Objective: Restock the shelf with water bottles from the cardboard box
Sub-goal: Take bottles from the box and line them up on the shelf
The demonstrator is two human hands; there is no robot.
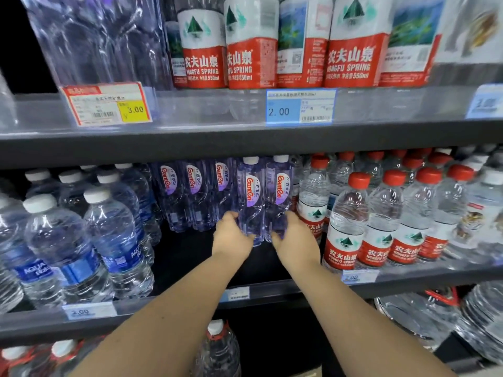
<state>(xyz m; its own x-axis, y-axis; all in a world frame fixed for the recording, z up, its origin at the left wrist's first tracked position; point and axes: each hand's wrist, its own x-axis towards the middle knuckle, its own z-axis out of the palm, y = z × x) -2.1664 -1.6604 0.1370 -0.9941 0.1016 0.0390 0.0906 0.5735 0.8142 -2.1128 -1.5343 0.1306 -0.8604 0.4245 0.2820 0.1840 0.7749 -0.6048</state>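
My left hand [233, 236] curls around the base of the left Ganten bottle [250, 202]; my right hand [295, 242] grips the right Ganten bottle [279, 197], touching it at three o'clock. Both stand upright over the dark gap of the middle shelf [185, 257]. At nine o'clock stands the Ganten row [194, 197], and at three o'clock the red-capped Nongfu bottles [351, 221].
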